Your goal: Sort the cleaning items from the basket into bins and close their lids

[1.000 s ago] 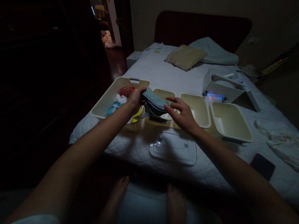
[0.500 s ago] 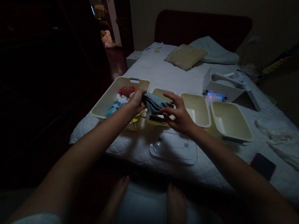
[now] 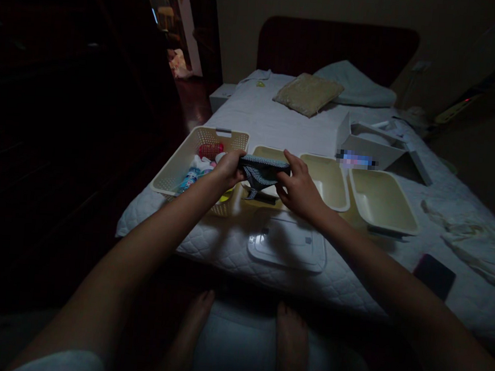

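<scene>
Currently, the patterned cloth (image 3: 262, 169) is suspended between the left grip (image 3: 230, 167) and the right grip (image 3: 298, 184), above a cream tub (image 3: 268, 151). The left grip is closed on the near end; the right grip has its fingers at the opposite end, apparently pinching it. Handling (estimated): light, limp, not fragile, low slip risk. Best hold: both ends of the upper edge, to limit bunching. Orientation: the long axis runs crosswise, near level, from left grip to right grip. The upper edge is fairly straight; a loose tail points downward, nearer the left grip. The perforated basket (image 3: 172, 165) sits below and left of the left grip.
</scene>
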Demonstrator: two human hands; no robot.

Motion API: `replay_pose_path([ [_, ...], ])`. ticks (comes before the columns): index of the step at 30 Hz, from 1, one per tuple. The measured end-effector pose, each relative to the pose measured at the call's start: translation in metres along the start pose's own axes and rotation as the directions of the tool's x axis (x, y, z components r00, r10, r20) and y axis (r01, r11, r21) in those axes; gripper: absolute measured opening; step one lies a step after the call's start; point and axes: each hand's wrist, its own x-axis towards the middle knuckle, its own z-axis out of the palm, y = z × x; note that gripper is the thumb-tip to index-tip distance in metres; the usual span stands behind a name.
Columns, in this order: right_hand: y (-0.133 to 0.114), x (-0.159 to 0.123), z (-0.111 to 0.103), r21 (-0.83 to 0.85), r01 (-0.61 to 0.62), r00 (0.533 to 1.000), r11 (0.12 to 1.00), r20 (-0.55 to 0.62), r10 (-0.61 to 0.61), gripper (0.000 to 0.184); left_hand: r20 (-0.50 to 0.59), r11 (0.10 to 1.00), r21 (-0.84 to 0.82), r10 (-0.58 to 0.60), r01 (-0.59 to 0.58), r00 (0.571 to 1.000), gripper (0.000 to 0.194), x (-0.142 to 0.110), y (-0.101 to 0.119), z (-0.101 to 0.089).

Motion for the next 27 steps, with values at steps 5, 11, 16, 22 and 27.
replay_pose_path([
  [5, 0.009, 0.0, 0.002, 0.003, -0.046, 0.999, 0.999, -0.014, 0.046, 0.013, -0.002, 0.999, 0.037, -0.025, 0.025, 1.0, 0.01, -0.003, -0.001, 0.001],
  [11, 0.013, -0.004, 0.002, 0.135, -0.032, 0.995, 0.99, 0.101, 0.018, 0.009, -0.014, 1.0, 0.019, -0.003, 0.003, 1.0, 0.015, 0.002, 0.0, -0.003],
  [16, 0.007, -0.001, 0.0, 0.172, 0.004, 0.99, 0.985, 0.141, -0.029, 0.022, -0.081, 0.997, -0.064, 0.039, -0.044, 0.996, 0.014, 0.009, 0.005, -0.008],
  [22, -0.003, -0.002, -0.002, 0.261, 0.095, 0.99, 0.961, 0.078, -0.119, 0.022, -0.063, 0.993, -0.101, 0.063, -0.069, 0.996, 0.01, 0.007, 0.01, -0.01],
  [27, -0.003, -0.005, -0.002, 0.375, 0.061, 0.992, 0.925, 0.083, -0.099, 0.03, -0.042, 0.989, -0.102, 0.104, -0.108, 0.994, 0.009, 0.002, 0.012, -0.009],
])
